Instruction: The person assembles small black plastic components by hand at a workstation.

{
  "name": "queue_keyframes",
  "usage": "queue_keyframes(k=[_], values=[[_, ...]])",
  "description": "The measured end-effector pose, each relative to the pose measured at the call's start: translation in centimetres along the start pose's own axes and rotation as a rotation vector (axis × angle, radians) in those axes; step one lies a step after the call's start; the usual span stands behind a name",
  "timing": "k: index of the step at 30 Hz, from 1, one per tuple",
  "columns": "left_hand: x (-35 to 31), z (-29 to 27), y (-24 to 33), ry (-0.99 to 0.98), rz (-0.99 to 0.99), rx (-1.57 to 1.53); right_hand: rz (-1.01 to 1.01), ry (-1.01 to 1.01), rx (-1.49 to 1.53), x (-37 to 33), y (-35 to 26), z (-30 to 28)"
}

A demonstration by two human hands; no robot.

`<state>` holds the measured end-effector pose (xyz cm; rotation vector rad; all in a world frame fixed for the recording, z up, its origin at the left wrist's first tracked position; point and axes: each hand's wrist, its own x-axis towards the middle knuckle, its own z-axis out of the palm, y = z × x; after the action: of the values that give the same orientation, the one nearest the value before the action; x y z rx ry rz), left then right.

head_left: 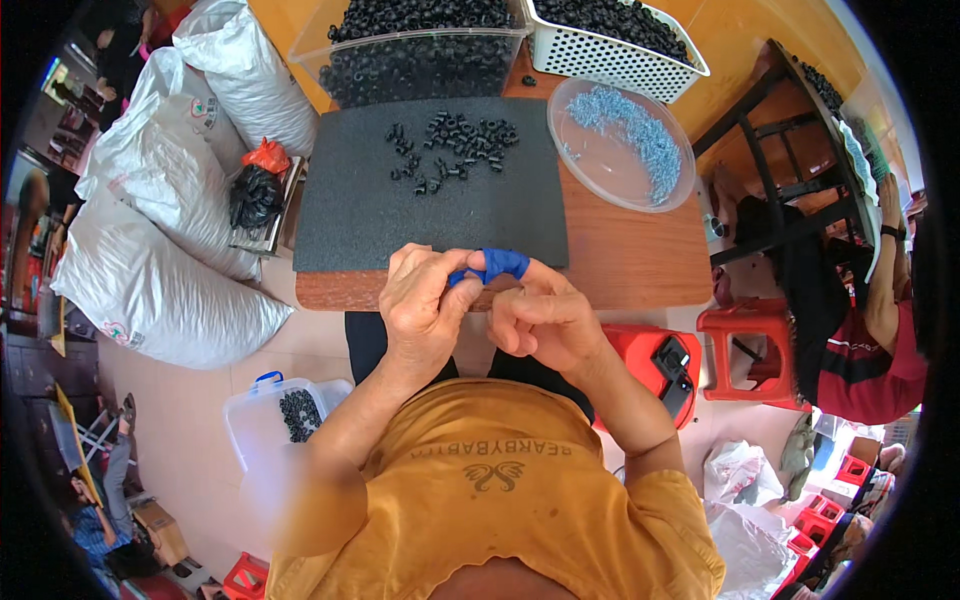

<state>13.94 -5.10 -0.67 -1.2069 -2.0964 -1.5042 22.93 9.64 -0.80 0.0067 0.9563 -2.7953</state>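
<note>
My left hand (422, 298) is in front of the table's near edge, its thumb and fingers pinching the end of a blue strip (500, 264). The strip is wrapped around the index finger of my right hand (552, 318); whether it is tape or cloth I cannot tell. That index finger points toward my left hand, while the other right fingers curl in with nothing visible in them. Beyond both hands lies a dark grey mat (350, 190) with small black cylindrical parts (470, 140) scattered over its far half.
A clear bin (420, 65) and a white perforated basket (620, 55), both full of black parts, stand behind the mat. A round clear tray (590, 175) holds small blue pieces. White sacks (170, 250) lean at left; red stools (745, 345) and another person (880, 350) are at right.
</note>
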Motion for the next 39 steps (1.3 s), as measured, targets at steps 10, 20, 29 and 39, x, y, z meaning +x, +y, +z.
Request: queue_keyframes(k=[10, 20, 29, 39], values=[[-1.2, -0.5, -0.9, -0.113, -0.159, -0.258, -0.014, -0.025, 0.167, -0.9, 1.8, 0.3], [-4.2, 0.7, -0.9, -0.150, -0.564, -0.659, -0.114, -0.061, 0.253, -0.8, 2.6, 0.9], [-0.2, 0.0, -2.8, -0.229, 0.045, -0.378, -0.030, -0.053, 0.093, -2.7, 3.1, 1.8], [2.3, -1.2, -1.0, -0.237, 0.380, -0.219, 0.072, 0.006, -0.326, -3.5, 2.6, 3.2]])
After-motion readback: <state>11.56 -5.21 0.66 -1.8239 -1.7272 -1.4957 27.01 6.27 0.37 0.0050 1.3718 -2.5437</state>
